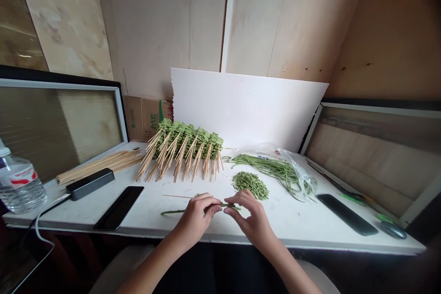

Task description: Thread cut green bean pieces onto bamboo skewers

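Observation:
A green long bean (172,212) runs out to the left from under my left hand (200,215), whose thumb and fingers pinch it. My right hand (251,215) grips the bean's other end between thumb and fingertips, close beside the left. Both hands are just above the table's front part. Behind the left hand, a single bamboo skewer (176,196) lies flat, its right end hidden by the fingers. A heap of short-cut bean pieces (250,183) sits just beyond my right hand. Whole long beans (268,166) lie further back, partly inside a clear plastic bag (299,172).
Stacked skewers of bean pieces (193,137) stand at the back, bare ends toward me. Loose bamboo skewers (103,165), a black box (90,183), a phone (119,207) and a water bottle (20,181) are on the left. Another dark phone (347,214) and a mouse (393,229) are on the right.

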Tool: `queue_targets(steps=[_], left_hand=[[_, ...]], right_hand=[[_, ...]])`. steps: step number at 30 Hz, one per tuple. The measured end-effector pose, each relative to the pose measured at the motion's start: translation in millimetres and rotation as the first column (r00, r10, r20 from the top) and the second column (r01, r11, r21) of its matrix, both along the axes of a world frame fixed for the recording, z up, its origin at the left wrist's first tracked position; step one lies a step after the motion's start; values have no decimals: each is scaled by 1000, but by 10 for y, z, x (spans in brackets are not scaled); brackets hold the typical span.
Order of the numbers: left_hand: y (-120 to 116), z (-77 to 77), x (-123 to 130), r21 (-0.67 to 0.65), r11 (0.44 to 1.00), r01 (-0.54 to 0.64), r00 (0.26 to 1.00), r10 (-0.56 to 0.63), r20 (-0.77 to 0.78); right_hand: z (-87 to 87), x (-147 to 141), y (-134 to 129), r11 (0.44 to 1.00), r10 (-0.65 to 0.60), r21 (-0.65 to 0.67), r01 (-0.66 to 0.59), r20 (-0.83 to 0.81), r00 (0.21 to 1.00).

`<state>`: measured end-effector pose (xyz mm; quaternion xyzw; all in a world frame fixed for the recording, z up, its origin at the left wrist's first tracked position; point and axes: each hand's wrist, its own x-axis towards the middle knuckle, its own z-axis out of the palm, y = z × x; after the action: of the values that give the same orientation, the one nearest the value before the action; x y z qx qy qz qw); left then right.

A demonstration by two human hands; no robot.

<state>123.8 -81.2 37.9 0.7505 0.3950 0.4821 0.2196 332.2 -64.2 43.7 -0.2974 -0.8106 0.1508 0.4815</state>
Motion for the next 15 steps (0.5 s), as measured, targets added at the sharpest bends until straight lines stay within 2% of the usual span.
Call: queue_targets(steps=[3,7,15], left_hand=[[-30,0,11,26,999,35,999,-34,-40],[-87,25,47,41,997,69,995,-66,-71],[-141,98,62,-2,990,140,989,-140,42]], right_hand=[[40,-20,-35,998,38,58,-40,29,999],[63,-43,-97,998,53,35,-53,-1,999],[-99,-129,-95,971,115,-165,-171,-304,946]])
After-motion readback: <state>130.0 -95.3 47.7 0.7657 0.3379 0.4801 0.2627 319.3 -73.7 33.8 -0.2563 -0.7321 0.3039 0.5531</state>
